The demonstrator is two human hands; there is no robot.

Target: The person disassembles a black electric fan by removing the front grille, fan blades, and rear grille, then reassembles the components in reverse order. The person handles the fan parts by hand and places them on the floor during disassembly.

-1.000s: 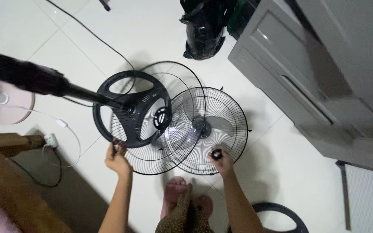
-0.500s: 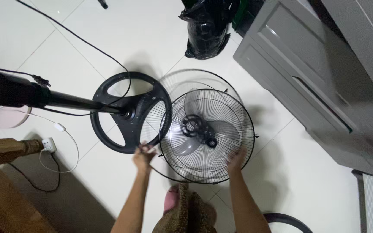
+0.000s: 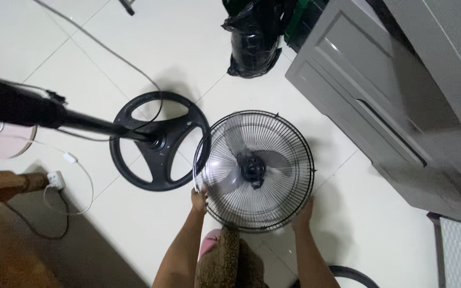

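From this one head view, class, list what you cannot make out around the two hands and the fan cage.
- Left hand fingertips: hidden behind the fan cage rim.
- Right hand: only its back shows, so its grip is unclear.
- Fan blades: veiled by the wires, so their number is uncertain.
- Stand pole: blurred, cut off by the left edge.
- Black ring: cut off by the bottom edge.

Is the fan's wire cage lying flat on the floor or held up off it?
Cannot tell for sure. The wire cage faces the camera, left hand and right hand gripping its lower rim; contact with the tiled floor isn't visible.
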